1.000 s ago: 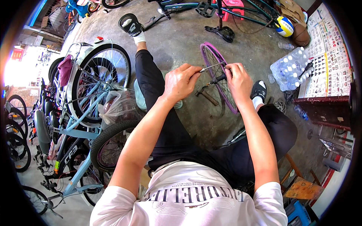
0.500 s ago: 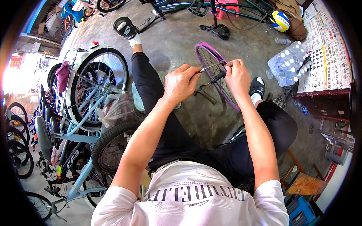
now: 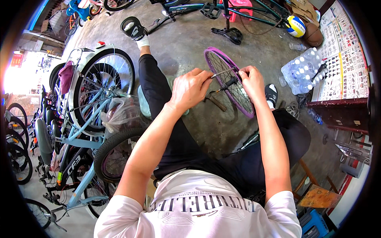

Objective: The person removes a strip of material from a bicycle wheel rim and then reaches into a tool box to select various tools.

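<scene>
My left hand (image 3: 190, 88) is closed on one end of a thin metal rod (image 3: 223, 72). My right hand (image 3: 251, 82) pinches toward the rod's other end, its fingertips close together. Behind and beneath them is a spoked wheel with a purple rim (image 3: 210, 57) and a black hub (image 3: 229, 83). A hammer with a wooden handle (image 3: 217, 104) lies on the floor between my legs, just left of the wheel.
Bicycles (image 3: 85, 135) crowd my left side, beside a plastic bag (image 3: 119, 115). A dark green bike frame (image 3: 258, 18), red stool (image 3: 241, 4) and volleyball (image 3: 295, 27) are ahead. Bottled water (image 3: 301, 71), a chart board (image 3: 341, 51) and wooden chair (image 3: 317, 194) stand right.
The view has shifted slightly. My hands stay on the rod, with my right hand moving a little outward and down, and more of the rod shows between them.
</scene>
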A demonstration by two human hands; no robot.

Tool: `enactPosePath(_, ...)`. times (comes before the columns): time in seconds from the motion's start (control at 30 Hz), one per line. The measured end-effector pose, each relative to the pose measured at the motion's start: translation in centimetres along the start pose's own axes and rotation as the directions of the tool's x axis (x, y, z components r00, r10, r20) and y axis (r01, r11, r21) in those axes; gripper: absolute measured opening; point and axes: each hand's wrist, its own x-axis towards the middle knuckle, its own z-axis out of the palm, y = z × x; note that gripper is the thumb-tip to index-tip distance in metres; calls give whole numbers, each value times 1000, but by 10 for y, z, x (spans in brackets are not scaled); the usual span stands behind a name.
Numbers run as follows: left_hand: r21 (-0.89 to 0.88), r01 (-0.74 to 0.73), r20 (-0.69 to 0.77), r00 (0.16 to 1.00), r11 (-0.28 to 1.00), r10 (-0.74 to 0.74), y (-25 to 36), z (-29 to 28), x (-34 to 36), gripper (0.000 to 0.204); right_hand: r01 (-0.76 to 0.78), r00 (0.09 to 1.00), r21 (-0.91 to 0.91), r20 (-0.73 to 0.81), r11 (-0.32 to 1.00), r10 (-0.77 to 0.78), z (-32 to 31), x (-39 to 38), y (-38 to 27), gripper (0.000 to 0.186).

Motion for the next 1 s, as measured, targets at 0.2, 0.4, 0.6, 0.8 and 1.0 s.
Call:
enactPosePath(0.2, 70, 7, 112, 994, 998, -15, 16, -22, 23, 20, -99, 994, 206, 72, 973, 86, -4, 1, -1, 23)
enactPosePath(0.4, 67, 32, 239, 970, 997, -47, 11, -31, 43, 22, -239, 961, 400, 228, 885, 157, -4, 8, 11, 22)
enactPosePath(0.6, -10, 66, 318, 946, 998, -60, 9, -30, 52, 23, -403, 890, 571, 428, 715, 160, 0, 18, 30, 21)
enactPosePath(0.8, -99, 33, 119, 993, 995, -21, 2, -10, 13, 20, -454, 871, 579, 447, 677, 202, -7, 20, 26, 21)
enactPosePath(1.0, -132, 17, -69, 997, 991, -27, 4, 18, -21, 18, -506, 837, 576, 509, 642, 202, -14, 23, 28, 22)
